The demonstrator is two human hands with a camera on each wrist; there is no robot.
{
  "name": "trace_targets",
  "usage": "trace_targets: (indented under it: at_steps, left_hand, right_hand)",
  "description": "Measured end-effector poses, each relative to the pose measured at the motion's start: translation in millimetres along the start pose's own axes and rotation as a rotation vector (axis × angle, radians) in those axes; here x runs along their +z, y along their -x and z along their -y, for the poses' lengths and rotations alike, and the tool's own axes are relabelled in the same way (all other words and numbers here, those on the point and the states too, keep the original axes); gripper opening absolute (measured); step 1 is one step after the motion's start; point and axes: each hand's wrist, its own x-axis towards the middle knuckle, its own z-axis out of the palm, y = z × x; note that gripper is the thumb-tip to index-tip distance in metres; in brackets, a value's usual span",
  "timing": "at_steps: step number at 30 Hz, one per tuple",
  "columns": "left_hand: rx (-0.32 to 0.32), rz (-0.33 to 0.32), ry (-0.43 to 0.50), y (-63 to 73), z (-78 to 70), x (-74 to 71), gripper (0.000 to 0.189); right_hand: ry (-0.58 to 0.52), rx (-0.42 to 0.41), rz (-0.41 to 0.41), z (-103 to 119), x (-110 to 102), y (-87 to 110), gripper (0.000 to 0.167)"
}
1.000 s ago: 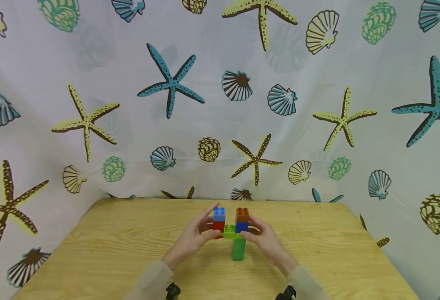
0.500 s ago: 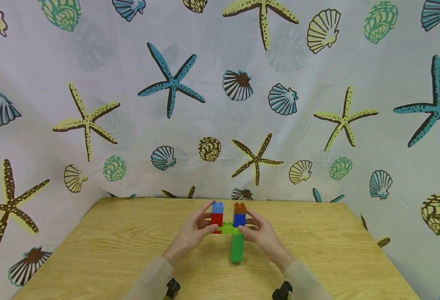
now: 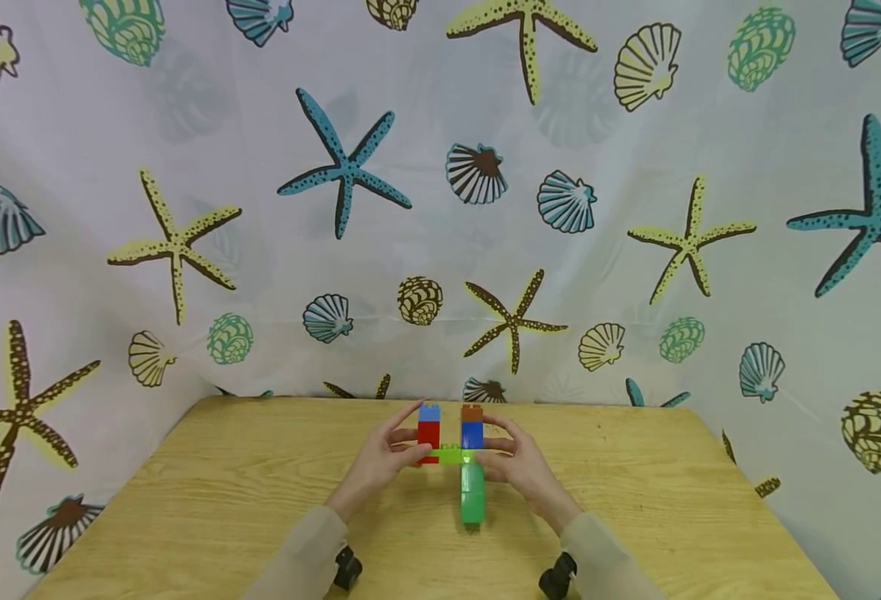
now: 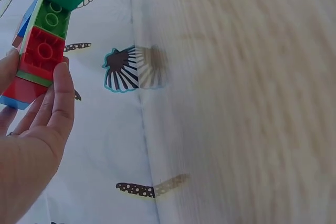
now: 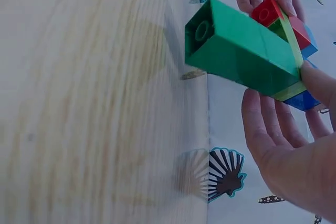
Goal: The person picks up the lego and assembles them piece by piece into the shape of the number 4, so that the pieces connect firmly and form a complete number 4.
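My two hands hold one toy-brick build between them. A lime green brick [image 3: 450, 457] forms its crossbar. On its left end a red brick [image 3: 428, 432] carries a light blue brick [image 3: 429, 412]. The right end bears a dark blue brick [image 3: 473, 435] with a brown brick [image 3: 473, 412] on top. Below the bar, a green brick column [image 3: 473, 504] hangs on the right and a red brick [image 4: 44, 51] sits on the left. My left hand [image 3: 380, 460] grips the red side; my right hand [image 3: 526, 467] grips near the bar's right end. The column's hollow underside shows in the right wrist view.
A wooden table [image 3: 260, 483] spreads under the hands. Behind it hangs a white curtain [image 3: 425, 242] printed with starfish and shells, which also runs along both sides.
The build has shifted slightly left and tilted, its top leaning back. Fewer stud tops show, and more of the green column's front is visible. Both hands keep their grip.
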Motion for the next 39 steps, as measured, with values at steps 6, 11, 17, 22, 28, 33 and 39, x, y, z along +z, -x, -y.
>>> trace_targets:
  at_steps: [6, 11, 17, 22, 28, 33, 39]
  left_hand:
    - [-0.044, 0.001, 0.027, -4.8, 5.5, -3.6, 0.071]
    - [-0.060, 0.020, 0.001, -9.5, 7.8, -5.9, 0.073]
    - [-0.106, 0.083, -0.020, -15.6, 11.5, -9.0, 0.073]
    - [-0.122, 0.111, -0.005, -19.1, 16.7, -12.3, 0.070]
    - [-0.139, 0.136, 0.001, -22.0, 24.3, -15.3, 0.069]
    - [-0.181, 0.133, 0.029, -26.5, 28.5, -15.7, 0.068]
    - [-0.246, 0.121, 0.008, -32.1, 29.8, -14.3, 0.069]
  right_hand:
    - [0.007, 0.017, 0.042, -3, -2, -3.9, 0.070]
    - [-0.022, 0.053, 0.050, -6, -3, -8.0, 0.069]
    - [-0.018, 0.118, 0.062, -8, -8, -10.7, 0.068]
    - [-0.016, 0.151, 0.082, -11, -11, -13.8, 0.069]
    - [-0.046, 0.187, 0.117, -17, -13, -17.7, 0.067]
    - [-0.056, 0.200, 0.128, -21, -14, -20.5, 0.067]
    - [-0.044, 0.218, 0.132, -23, -14, -23.4, 0.067]
